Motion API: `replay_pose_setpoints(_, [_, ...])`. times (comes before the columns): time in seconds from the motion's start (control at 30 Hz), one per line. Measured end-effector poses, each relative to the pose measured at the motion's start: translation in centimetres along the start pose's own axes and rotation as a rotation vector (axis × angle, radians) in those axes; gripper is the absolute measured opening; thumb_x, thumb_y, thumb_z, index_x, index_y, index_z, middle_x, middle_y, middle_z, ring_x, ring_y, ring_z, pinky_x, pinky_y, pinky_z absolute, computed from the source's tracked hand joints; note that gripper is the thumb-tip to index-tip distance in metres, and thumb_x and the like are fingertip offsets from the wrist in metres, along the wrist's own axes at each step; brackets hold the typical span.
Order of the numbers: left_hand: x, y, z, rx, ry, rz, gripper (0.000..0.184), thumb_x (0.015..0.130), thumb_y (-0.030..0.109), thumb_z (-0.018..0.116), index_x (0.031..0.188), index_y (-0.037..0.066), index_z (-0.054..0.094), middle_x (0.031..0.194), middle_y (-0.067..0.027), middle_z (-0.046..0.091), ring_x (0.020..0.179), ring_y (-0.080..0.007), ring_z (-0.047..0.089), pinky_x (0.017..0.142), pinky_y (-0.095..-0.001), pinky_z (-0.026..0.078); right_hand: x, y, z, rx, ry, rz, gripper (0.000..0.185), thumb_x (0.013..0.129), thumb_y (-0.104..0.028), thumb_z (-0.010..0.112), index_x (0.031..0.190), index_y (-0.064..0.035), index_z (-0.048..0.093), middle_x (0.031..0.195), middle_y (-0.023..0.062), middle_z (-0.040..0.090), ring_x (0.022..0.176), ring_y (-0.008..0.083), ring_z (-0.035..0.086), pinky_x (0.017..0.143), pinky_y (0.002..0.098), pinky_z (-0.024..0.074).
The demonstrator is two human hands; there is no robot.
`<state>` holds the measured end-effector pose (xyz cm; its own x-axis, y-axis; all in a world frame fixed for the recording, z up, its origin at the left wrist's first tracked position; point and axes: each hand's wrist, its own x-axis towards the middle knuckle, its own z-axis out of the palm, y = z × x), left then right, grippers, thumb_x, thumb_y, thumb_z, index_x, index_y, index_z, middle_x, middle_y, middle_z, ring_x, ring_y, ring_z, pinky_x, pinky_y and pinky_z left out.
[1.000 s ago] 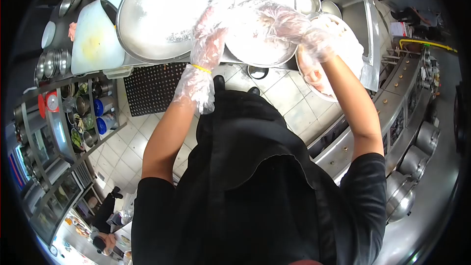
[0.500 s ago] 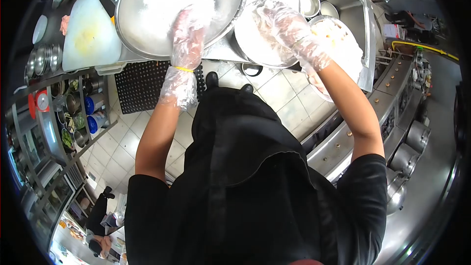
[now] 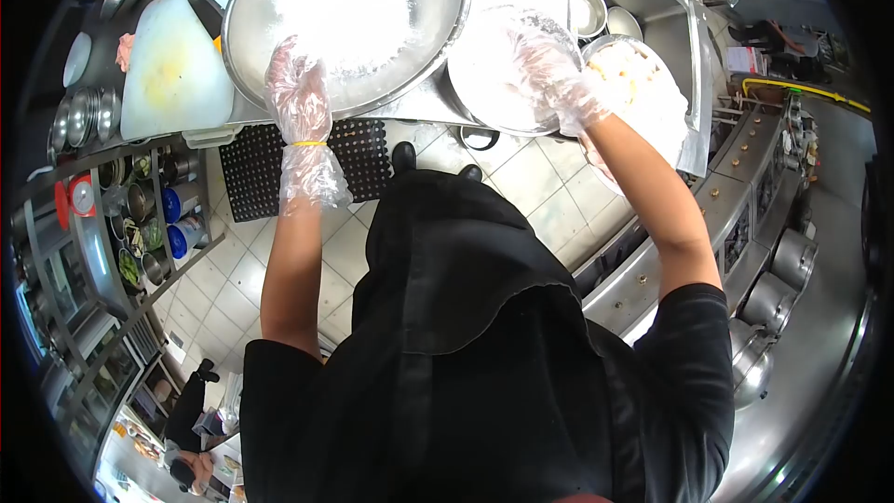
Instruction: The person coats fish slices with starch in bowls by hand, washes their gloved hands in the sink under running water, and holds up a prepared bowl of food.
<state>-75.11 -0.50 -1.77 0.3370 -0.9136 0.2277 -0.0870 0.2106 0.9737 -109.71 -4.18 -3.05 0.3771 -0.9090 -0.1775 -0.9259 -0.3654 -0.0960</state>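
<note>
My left hand (image 3: 300,98), in a clear plastic glove with a yellow rubber band at the wrist, is over the near-left side of a large metal bowl (image 3: 247,56). White powder (image 3: 358,14) lies in this bowl. The folded plastic hides whether the left fingers are closed. In a similar glove, my right hand (image 3: 549,70) reaches into a smaller round bowl (image 3: 470,98) of white powder. Its fingers curl downward, and whatever they hold is hidden. To the right of that hand, a bowl of pale pieces and white powder (image 3: 643,84) stands by the sink.
A cutting board (image 3: 177,65) lies left of the large bowl, with stacked metal bowls (image 3: 88,116) beyond it. Small metal bowls (image 3: 589,11) sit in the sink (image 3: 652,9). Steel stoves (image 3: 717,191) line the right. Another person (image 3: 191,419) is at lower left.
My left hand has moved left and nearer me, from the bowl's middle toward its near-left rim. My right hand has shifted slightly and its fingers look more curled.
</note>
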Motion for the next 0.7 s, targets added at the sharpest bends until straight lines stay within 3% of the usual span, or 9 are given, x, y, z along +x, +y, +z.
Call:
replay_pose_setpoints(0.03, [0.0, -0.2, 0.2, -0.005, 0.005, 0.001, 0.041, 0.084, 0.007, 0.066, 0.122, -0.001, 0.053, 0.111, -0.0079, 0.058, 0.100, -0.0146, 0.056, 0.089, -0.0287, 0.046, -0.1, -0.3, -1.8, 0.105, 0.021, 0.028, 0.039, 0.084, -0.027, 0.060, 0.115, -0.0032, 0.057, 0.096, 0.0192, 0.061, 0.088, 0.0267, 0.064, 0.077, 0.0362, 0.0517])
replay_pose_setpoints(0.17, [-0.4, -0.2, 0.1, -0.044, 0.060, -0.003, 0.042, 0.084, 0.007, 0.067, 0.123, 0.000, 0.052, 0.110, -0.0072, 0.057, 0.098, -0.0141, 0.055, 0.087, -0.0281, 0.046, -1.6, -2.2, -7.8, 0.182, -0.015, 0.107, 0.068, 0.068, -0.031, 0.078, 0.126, -0.0054, 0.053, 0.117, 0.0163, 0.058, 0.108, 0.0298, 0.056, 0.093, 0.0395, 0.0454])
replay_pose_setpoints(0.23, [-0.3, 0.0, 0.0, -0.042, 0.040, -0.001, 0.043, 0.083, 0.007, 0.067, 0.123, 0.000, 0.052, 0.110, -0.0070, 0.056, 0.097, -0.0138, 0.054, 0.086, -0.0279, 0.046, -2.1, -1.2, -6.9, 0.238, 0.162, -0.162, 0.061, 0.074, -0.034, 0.070, 0.125, -0.0050, 0.053, 0.125, 0.0184, 0.053, 0.110, 0.0327, 0.056, 0.093, 0.0392, 0.0460])
replay_pose_setpoints(0.3, [-0.3, -0.1, 0.2, -0.108, 0.050, -0.007, 0.042, 0.083, 0.006, 0.067, 0.123, 0.000, 0.052, 0.110, -0.0067, 0.056, 0.096, -0.0134, 0.054, 0.085, -0.0276, 0.046, -2.0, -1.3, -7.3, 0.298, 0.150, -0.182, 0.064, 0.073, -0.035, 0.071, 0.127, -0.0058, 0.053, 0.127, 0.0166, 0.053, 0.112, 0.0313, 0.055, 0.094, 0.0380, 0.0458])
replay_pose_setpoints(0.37, [-0.4, 0.0, 0.2, -0.086, 0.047, -0.011, 0.042, 0.083, 0.005, 0.066, 0.122, 0.000, 0.052, 0.111, -0.0068, 0.055, 0.097, -0.0135, 0.054, 0.086, -0.0278, 0.046, -0.6, -0.7, -6.1, 0.124, 0.176, -0.427, 0.055, 0.077, -0.031, 0.068, 0.124, -0.0062, 0.055, 0.122, 0.0169, 0.057, 0.108, 0.0301, 0.057, 0.094, 0.0372, 0.0457])
replay_pose_setpoints(0.4, [-0.5, 0.1, 0.1, -0.066, 0.038, -0.010, 0.041, 0.083, 0.005, 0.066, 0.122, 0.001, 0.052, 0.111, -0.0069, 0.055, 0.098, -0.0137, 0.054, 0.086, -0.0280, 0.046, -0.2, -0.5, -4.0, 0.126, 0.173, -0.425, 0.055, 0.077, -0.031, 0.068, 0.124, -0.0062, 0.055, 0.122, 0.0169, 0.057, 0.108, 0.0301, 0.057, 0.094, 0.0372, 0.0457])
replay_pose_setpoints(0.47, [-0.3, 0.0, 0.2, -0.042, 0.031, -0.001, 0.040, 0.084, 0.005, 0.065, 0.122, 0.001, 0.052, 0.112, -0.0071, 0.055, 0.099, -0.0140, 0.054, 0.087, -0.0279, 0.045, 0.2, -0.9, 0.1, 0.164, -0.049, -0.134, 0.047, 0.080, -0.026, 0.064, 0.122, -0.0062, 0.055, 0.120, 0.0182, 0.056, 0.109, 0.0292, 0.055, 0.093, 0.0381, 0.0447])
replay_pose_setpoints(0.57, [-0.5, 0.2, 0.3, -0.056, 0.024, -0.017, 0.040, 0.084, 0.004, 0.064, 0.121, 0.001, 0.052, 0.113, -0.0077, 0.055, 0.101, -0.0148, 0.055, 0.089, -0.0281, 0.045, 0.3, -1.5, -0.5, -0.143, -0.168, -0.043, 0.041, 0.083, -0.022, 0.058, 0.121, -0.0082, 0.056, 0.108, 0.0174, 0.061, 0.098, 0.0291, 0.061, 0.085, 0.0371, 0.0482])
replay_pose_setpoints(0.7, [-0.5, -0.1, 0.2, -0.058, 0.035, 0.005, 0.040, 0.084, 0.003, 0.064, 0.122, 0.001, 0.053, 0.115, -0.0082, 0.055, 0.104, -0.0158, 0.055, 0.092, -0.0287, 0.044, 0.3, -2.3, -6.4, 0.077, -0.096, 0.086, 0.041, 0.083, -0.024, 0.060, 0.122, -0.0100, 0.057, 0.097, 0.0157, 0.064, 0.089, 0.0296, 0.063, 0.080, 0.0374, 0.0499])
